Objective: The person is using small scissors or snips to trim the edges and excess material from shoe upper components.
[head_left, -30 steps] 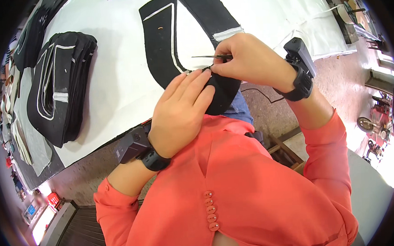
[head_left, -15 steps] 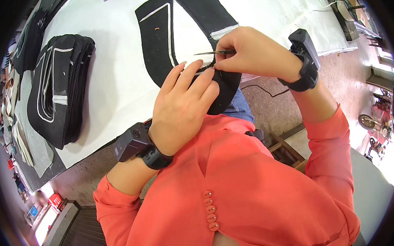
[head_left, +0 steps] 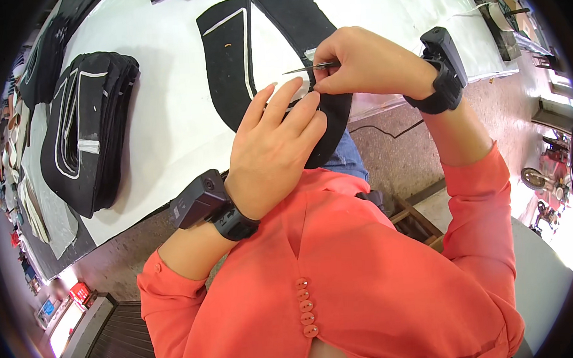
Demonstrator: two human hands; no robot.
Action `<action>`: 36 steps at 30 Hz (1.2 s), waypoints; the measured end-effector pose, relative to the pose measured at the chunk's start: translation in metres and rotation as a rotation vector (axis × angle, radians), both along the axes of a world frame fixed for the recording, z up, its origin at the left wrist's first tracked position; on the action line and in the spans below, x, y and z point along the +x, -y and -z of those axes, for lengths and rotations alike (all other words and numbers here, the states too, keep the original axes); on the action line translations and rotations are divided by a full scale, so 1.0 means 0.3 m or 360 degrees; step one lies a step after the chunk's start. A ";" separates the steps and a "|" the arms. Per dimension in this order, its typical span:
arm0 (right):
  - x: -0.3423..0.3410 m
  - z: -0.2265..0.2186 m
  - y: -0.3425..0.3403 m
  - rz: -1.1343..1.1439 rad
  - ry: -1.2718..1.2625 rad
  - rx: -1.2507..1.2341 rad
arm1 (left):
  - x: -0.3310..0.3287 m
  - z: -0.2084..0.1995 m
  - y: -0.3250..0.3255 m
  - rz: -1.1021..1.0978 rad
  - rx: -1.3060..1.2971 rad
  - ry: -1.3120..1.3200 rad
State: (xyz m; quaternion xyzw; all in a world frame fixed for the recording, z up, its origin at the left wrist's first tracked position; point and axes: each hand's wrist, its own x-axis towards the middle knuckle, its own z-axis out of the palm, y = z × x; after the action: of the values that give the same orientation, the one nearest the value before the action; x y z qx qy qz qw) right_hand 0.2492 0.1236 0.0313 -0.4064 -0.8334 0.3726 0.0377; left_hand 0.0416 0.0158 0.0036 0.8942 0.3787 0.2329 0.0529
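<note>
A black U-shaped fabric piece (head_left: 222, 60) with white strips along its inner edge lies on the white-covered table, its curved end hanging over the near edge. My left hand (head_left: 275, 138) rests on the curve, fingers stretched out, holding nothing. My right hand (head_left: 364, 63) is closed around a thin, pointed metal tool (head_left: 299, 69) whose tip points left over the white gap. Its thumb and finger also meet at the inner edge of the curve, beside my left fingertips. Whether they pinch the edge is hidden. A short white strip (head_left: 310, 52) shows partly behind my right hand.
On the left of the white table cover (head_left: 162, 114) stands a thick stack of similar black pieces (head_left: 92, 130). More black fabric (head_left: 51, 58) lies at the far left. A dark cable (head_left: 393, 134) hangs past the table's near edge, above a wooden stool frame (head_left: 416, 224).
My right hand has shifted slightly up and away along the inner edge, covering more of the short white strip. My left hand has slid a little to the right.
</note>
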 end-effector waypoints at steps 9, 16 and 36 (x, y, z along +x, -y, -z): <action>-0.001 0.011 -0.028 -0.0052 -0.0111 0.0042 | 0.014 -0.004 0.006 -0.0030 -0.0061 -0.0039; -0.029 0.015 0.112 0.0339 -0.0093 0.0003 | -0.018 -0.026 0.021 -0.0041 -0.0064 -0.0144; 0.001 0.003 0.022 0.0141 -0.0045 0.0049 | -0.009 -0.003 0.011 -0.0045 -0.0093 0.0039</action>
State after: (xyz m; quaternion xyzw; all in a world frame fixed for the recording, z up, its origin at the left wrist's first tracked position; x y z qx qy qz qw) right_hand 0.2496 0.1169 0.0304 -0.4370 -0.8196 0.3634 0.0723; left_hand 0.0388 0.0126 0.0045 0.8839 0.3973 0.2333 0.0804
